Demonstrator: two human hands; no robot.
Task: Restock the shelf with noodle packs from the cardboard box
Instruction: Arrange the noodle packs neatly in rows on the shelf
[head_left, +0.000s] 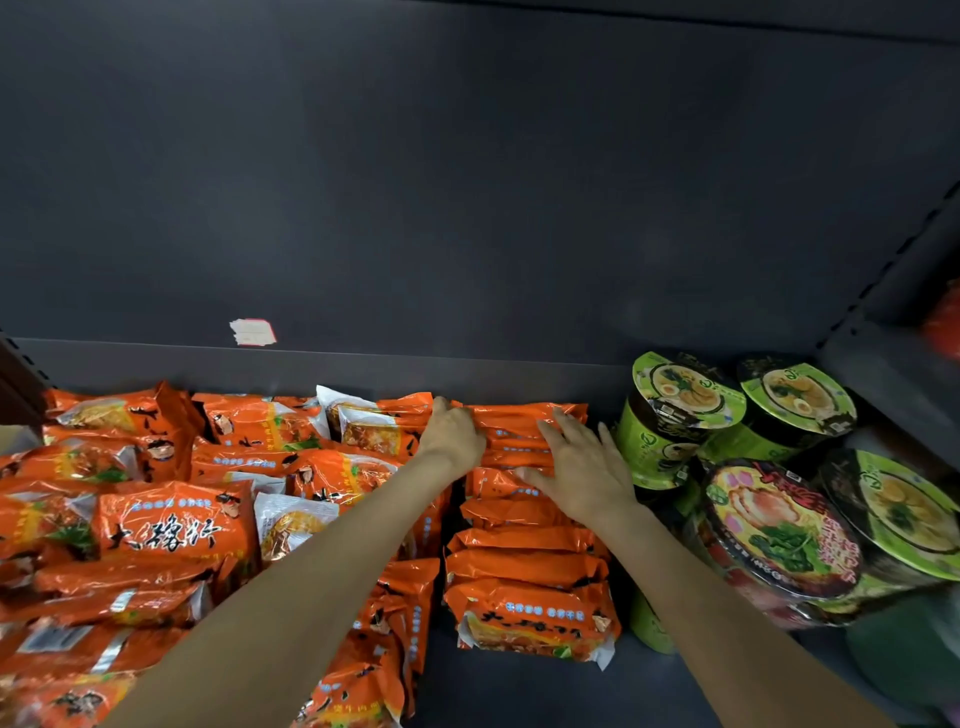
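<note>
Dark metal shelf largely filled with shiny orange noodle packs; front gap left. Left hand curls round rear pack, right hand presses flat, fingers spread. Cardboard box unseen.

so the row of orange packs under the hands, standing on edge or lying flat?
On edge. The orange packs in that row sit one behind another, top seams up, front pack's face showing. The right hand rests flat on them; the left hand curls over the row's back end.

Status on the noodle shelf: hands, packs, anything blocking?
Left hand curled on the rear of the orange pack row. Right hand flat on top. Green noodle bowls crowd the right side. Box not in view.
</note>
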